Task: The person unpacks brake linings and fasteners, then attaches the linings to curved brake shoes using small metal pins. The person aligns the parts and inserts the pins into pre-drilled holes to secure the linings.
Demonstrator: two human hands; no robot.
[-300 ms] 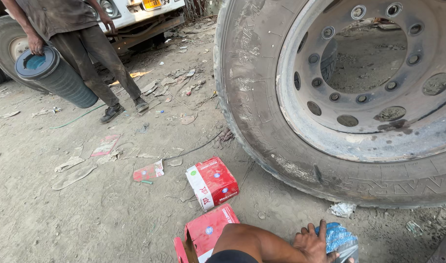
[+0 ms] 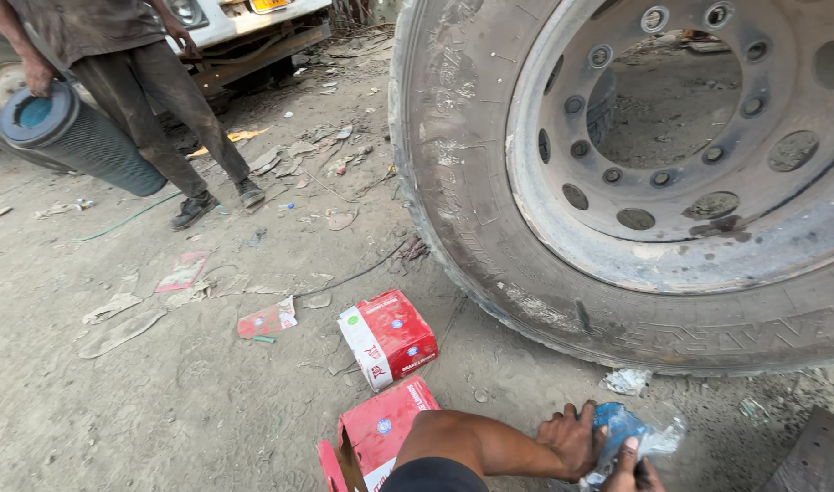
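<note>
My left hand (image 2: 572,439) reaches across from the bottom centre and grips a blue part wrapped in clear plastic (image 2: 623,426), low on the ground beside the tyre. My right hand (image 2: 630,471) shows only its fingers at the bottom edge, pinching the same packet from below. An open red cardboard box (image 2: 380,428) lies just left of my forearm. A second red and white box (image 2: 387,337), closed, sits a little farther out on the dirt.
A large truck tyre with a grey steel rim (image 2: 636,173) stands upright on the right. Another person (image 2: 134,73) stands at the upper left holding a dark cylindrical filter (image 2: 75,137), with a white vehicle (image 2: 244,23) behind. Paper scraps (image 2: 267,319) litter the dirt.
Both hands stay on the plastic-wrapped blue part. The fingers of my right hand now show more under it. The standing person has barely moved.
</note>
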